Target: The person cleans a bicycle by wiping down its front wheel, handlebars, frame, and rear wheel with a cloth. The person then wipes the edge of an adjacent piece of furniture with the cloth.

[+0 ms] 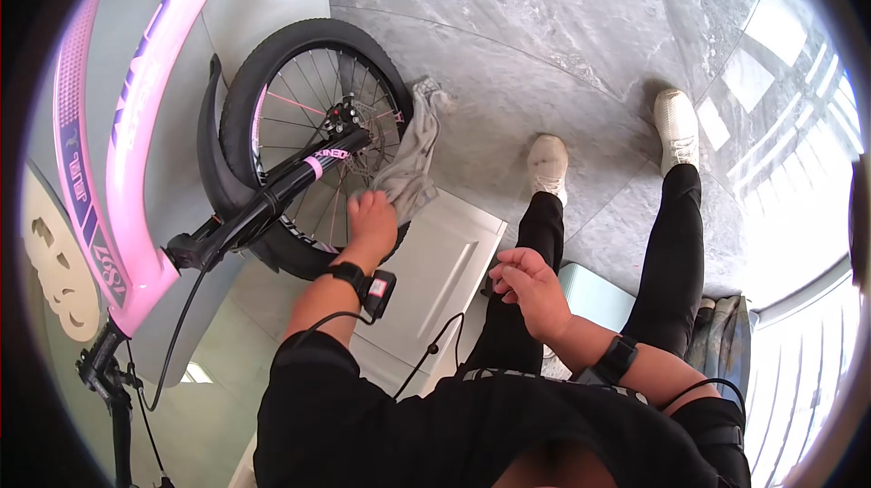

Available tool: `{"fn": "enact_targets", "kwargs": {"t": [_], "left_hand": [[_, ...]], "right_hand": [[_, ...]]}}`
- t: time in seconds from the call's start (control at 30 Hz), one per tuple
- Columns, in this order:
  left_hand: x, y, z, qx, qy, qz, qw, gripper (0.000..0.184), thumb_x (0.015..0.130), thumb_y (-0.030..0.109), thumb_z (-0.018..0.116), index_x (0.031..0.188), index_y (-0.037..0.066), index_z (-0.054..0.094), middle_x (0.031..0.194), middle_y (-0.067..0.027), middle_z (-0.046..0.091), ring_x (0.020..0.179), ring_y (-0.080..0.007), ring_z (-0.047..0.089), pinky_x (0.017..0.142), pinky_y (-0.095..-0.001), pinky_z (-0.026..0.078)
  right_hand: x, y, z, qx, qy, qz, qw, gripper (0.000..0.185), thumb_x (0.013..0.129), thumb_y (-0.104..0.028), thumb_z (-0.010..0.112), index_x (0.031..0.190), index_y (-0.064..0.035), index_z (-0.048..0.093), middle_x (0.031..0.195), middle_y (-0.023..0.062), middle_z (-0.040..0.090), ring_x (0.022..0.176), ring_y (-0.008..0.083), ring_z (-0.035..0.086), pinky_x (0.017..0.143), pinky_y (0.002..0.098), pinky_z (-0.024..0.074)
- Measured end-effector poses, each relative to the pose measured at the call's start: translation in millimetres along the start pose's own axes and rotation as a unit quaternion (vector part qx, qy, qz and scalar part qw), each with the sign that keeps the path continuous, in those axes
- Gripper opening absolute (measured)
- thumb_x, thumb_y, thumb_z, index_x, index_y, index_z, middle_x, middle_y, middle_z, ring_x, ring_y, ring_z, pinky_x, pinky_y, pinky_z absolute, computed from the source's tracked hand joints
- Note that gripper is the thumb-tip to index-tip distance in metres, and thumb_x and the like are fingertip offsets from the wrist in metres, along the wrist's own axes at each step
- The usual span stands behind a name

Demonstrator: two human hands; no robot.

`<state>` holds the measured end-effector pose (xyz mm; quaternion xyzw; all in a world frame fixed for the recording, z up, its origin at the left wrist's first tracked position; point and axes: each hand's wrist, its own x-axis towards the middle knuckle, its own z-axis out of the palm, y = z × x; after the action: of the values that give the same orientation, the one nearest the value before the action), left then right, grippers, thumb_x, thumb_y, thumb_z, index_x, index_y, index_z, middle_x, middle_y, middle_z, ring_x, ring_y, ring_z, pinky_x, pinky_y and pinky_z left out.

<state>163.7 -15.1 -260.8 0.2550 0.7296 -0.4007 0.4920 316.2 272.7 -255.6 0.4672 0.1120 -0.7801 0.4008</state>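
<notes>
My left hand (pixel 372 223) is at the lower right of the bicycle's front wheel, with its fingers closed on the lower end of a crumpled grey cloth (pixel 419 157). The cloth hangs along the right side of the black tyre (pixel 238 116). Near the centre, in front of my body, my right hand (pixel 533 293) is raised with loosely curled fingers, slightly apart, and nothing visible in them. A black fork (pixel 263 207) joins the wheel to the pink bicycle frame (pixel 136 161) on the left.
Below my left hand lies a white panelled surface (pixel 435 257). A pale green box (pixel 594 297) is between my legs. Black handlebar parts (pixel 113 379) reach the lower left. Dark patterned fabric (pixel 721 334) hangs at the right, beside a bright barred window (pixel 798 379).
</notes>
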Motion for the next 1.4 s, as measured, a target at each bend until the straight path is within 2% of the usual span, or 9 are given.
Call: {"fn": "enact_targets", "kwargs": {"t": [0.13, 0.23, 0.43, 0.57, 0.77, 0.87, 1.03, 1.23, 1.4], "left_hand": [[-43, -9, -26, -0.066, -0.053, -0.091, 0.992, 0.019, 0.078, 0.010, 0.060, 0.095, 0.011, 0.069, 0.110, -0.0086, 0.053, 0.110, -0.0284, 0.046, 0.090, -0.0450, 0.035], [-53, -22, -13, -0.078, 0.082, -0.119, 0.986, 0.022, 0.077, 0.008, 0.060, 0.097, 0.012, 0.069, 0.110, -0.0085, 0.054, 0.110, -0.0279, 0.046, 0.090, -0.0445, 0.035], [-42, 3, 0, -0.004, -0.134, -0.001, 0.991, 0.026, 0.078, 0.013, 0.060, 0.102, 0.011, 0.070, 0.111, -0.0082, 0.055, 0.109, -0.0275, 0.049, 0.090, -0.0449, 0.037], [-39, 28, -14, -0.079, -0.245, 0.031, 0.966, 0.026, 0.080, 0.018, 0.058, 0.101, 0.012, 0.071, 0.116, -0.0084, 0.056, 0.115, -0.0288, 0.051, 0.093, -0.0482, 0.040], [3, 19, -2, -0.093, -0.040, -0.032, 0.994, 0.025, 0.079, 0.015, 0.059, 0.101, 0.012, 0.071, 0.118, -0.0104, 0.053, 0.112, -0.0291, 0.049, 0.090, -0.0475, 0.039], [19, 2, 15, 0.023, -0.046, -0.013, 0.999, 0.028, 0.084, 0.014, 0.053, 0.107, 0.012, 0.069, 0.117, -0.0055, 0.053, 0.111, -0.0261, 0.048, 0.088, -0.0457, 0.039], [-4, 30, 56, 0.032, -0.237, 0.051, 0.970, 0.030, 0.088, 0.018, 0.051, 0.113, 0.013, 0.068, 0.123, -0.0058, 0.057, 0.120, -0.0255, 0.047, 0.093, -0.0470, 0.037], [-28, 68, 7, -0.089, -0.408, 0.077, 0.905, 0.032, 0.079, 0.020, 0.057, 0.105, 0.006, 0.069, 0.109, -0.0166, 0.065, 0.106, -0.0362, 0.063, 0.086, -0.0487, 0.049], [-28, 78, -55, -0.240, -0.246, 0.047, 0.938, 0.036, 0.076, 0.015, 0.058, 0.109, 0.006, 0.066, 0.112, -0.0208, 0.063, 0.104, -0.0399, 0.061, 0.087, -0.0464, 0.050]], "right_hand": [[2, -1, 1, 0.005, 0.003, 0.002, 1.000, 0.023, 0.091, -0.013, 0.051, 0.113, -0.0061, 0.053, 0.095, 0.0026, 0.064, 0.078, 0.0091, 0.056, 0.068, 0.0243, 0.0447], [2, 2, 2, 0.012, 0.002, 0.007, 1.000, 0.023, 0.091, -0.013, 0.051, 0.113, -0.0060, 0.053, 0.095, 0.0027, 0.064, 0.078, 0.0089, 0.056, 0.067, 0.0237, 0.0445], [2, -5, 2, 0.011, 0.009, 0.004, 1.000, 0.023, 0.092, -0.012, 0.051, 0.114, -0.0058, 0.053, 0.094, 0.0025, 0.064, 0.077, 0.0085, 0.057, 0.066, 0.0229, 0.0443], [0, -2, 2, 0.010, 0.003, 0.008, 1.000, 0.025, 0.092, -0.012, 0.051, 0.115, -0.0055, 0.052, 0.095, 0.0024, 0.064, 0.077, 0.0080, 0.057, 0.066, 0.0226, 0.0441], [1, -4, -1, 0.002, 0.008, 0.009, 1.000, 0.025, 0.092, -0.013, 0.051, 0.116, -0.0057, 0.052, 0.096, 0.0022, 0.064, 0.077, 0.0079, 0.055, 0.067, 0.0231, 0.0442], [-3, -4, -1, 0.000, 0.013, 0.018, 1.000, 0.025, 0.092, -0.013, 0.051, 0.115, -0.0057, 0.052, 0.096, 0.0021, 0.064, 0.078, 0.0078, 0.055, 0.067, 0.0235, 0.0442], [1, -3, -5, -0.006, 0.012, 0.002, 1.000, 0.024, 0.092, -0.013, 0.051, 0.114, -0.0060, 0.053, 0.095, 0.0016, 0.064, 0.078, 0.0081, 0.055, 0.068, 0.0235, 0.0441], [-3, -10, -4, -0.002, 0.008, -0.027, 1.000, 0.023, 0.091, -0.013, 0.051, 0.114, -0.0070, 0.053, 0.096, 0.0014, 0.063, 0.079, 0.0080, 0.056, 0.068, 0.0233, 0.0439], [1, -8, -13, -0.039, 0.018, -0.088, 0.995, 0.027, 0.090, -0.014, 0.054, 0.116, -0.0083, 0.053, 0.097, 0.0021, 0.062, 0.081, 0.0102, 0.055, 0.071, 0.0240, 0.0437]]}}
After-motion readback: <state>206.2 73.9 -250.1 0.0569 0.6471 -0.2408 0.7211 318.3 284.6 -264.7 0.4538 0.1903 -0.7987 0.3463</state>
